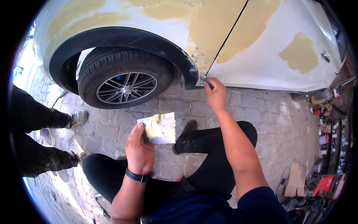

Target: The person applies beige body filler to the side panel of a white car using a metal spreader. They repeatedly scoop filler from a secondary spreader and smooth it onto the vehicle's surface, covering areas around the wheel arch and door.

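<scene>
My left hand point(138, 149) grips a square light board point(160, 130) smeared with pale yellow filler, held low over the paving in front of the wheel. My right hand point(215, 93) is closed round a small dark-handled spreader point(207, 82), its tip at the lower body of the white car point(309, 26), just behind the black wheel-arch trim point(108, 31) and beside the door seam. Patches of tan filler point(298, 52) cover parts of the fender and door. The tyre point(125, 63) with its spoked wheel sits left of my right hand.
Another person's legs point(44, 119) in dark trousers stand at the left, near the wheel. I squat on grey pavers point(268, 123). Along the right lie shelves or rows of assorted cans point(324, 140), flattened cardboard point(294, 179) and a red object point(322, 184).
</scene>
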`<state>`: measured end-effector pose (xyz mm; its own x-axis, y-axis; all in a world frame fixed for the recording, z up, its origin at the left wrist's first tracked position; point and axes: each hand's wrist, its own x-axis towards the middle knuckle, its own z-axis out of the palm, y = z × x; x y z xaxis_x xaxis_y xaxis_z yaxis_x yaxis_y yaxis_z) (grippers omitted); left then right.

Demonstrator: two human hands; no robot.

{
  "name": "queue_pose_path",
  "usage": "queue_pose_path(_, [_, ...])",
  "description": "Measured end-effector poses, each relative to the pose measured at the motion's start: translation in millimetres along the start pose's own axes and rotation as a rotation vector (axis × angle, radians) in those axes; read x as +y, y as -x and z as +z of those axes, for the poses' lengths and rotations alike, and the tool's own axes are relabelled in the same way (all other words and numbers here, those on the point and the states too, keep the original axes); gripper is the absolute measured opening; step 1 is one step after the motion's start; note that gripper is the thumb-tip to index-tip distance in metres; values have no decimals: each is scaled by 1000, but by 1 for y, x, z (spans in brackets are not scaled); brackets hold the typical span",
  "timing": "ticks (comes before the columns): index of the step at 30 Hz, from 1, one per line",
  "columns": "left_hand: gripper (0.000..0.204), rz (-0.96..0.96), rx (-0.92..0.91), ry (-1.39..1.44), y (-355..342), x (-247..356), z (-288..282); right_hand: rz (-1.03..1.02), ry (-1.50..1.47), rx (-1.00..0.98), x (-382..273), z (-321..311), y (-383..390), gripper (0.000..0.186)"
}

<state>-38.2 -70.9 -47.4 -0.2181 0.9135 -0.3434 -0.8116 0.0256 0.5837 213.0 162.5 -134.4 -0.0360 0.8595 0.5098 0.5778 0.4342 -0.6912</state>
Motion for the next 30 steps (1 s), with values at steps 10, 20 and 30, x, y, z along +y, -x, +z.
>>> queue_pose_path(10, [34, 5, -6, -42, -4, -5, -10, 11, 52, 20, -21, 2, -11, 17])
queue_pose_path(20, [35, 17, -14, -65, 4, -2, -8, -53, 140, 127, -79, -3, -24, 13])
queue_pose_path(30, [35, 49, -18, -98, 5, -2, -22, -260, 261, 131, -139, -15, -40, 11])
